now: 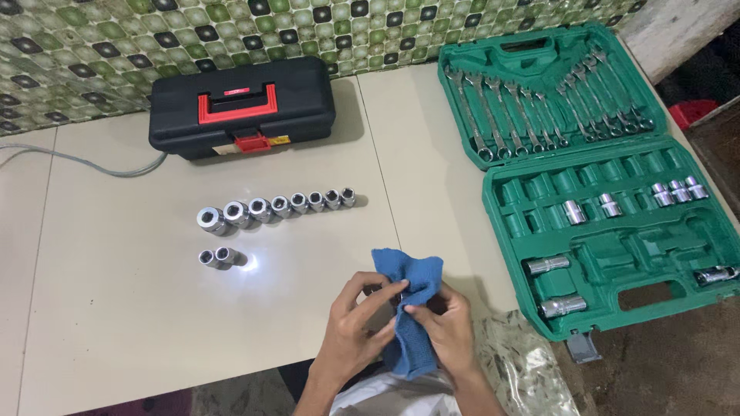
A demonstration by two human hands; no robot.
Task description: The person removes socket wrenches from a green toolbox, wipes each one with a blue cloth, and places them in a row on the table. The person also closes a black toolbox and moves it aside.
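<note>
While you hold the blue cloth [411,308] bunched between both hands near the front edge of the worktop [116,323], your left hand [356,327] pinches a small dark part, probably a socket [383,290], though it is mostly hidden, and your right hand [447,327] has its fingers closed on the cloth, pressing it against that part. Two rows of sockets stand ahead of you: the longer row [275,206] and a pair [215,257] just below it, with the black toolbox [242,106] behind. The open green case [697,231] lies to your right. The grip looks slight, so the part could slip through the folds and drop off the edge onto the floor. A loose corner of cloth could also brush the upright pair and tip it over.
</note>
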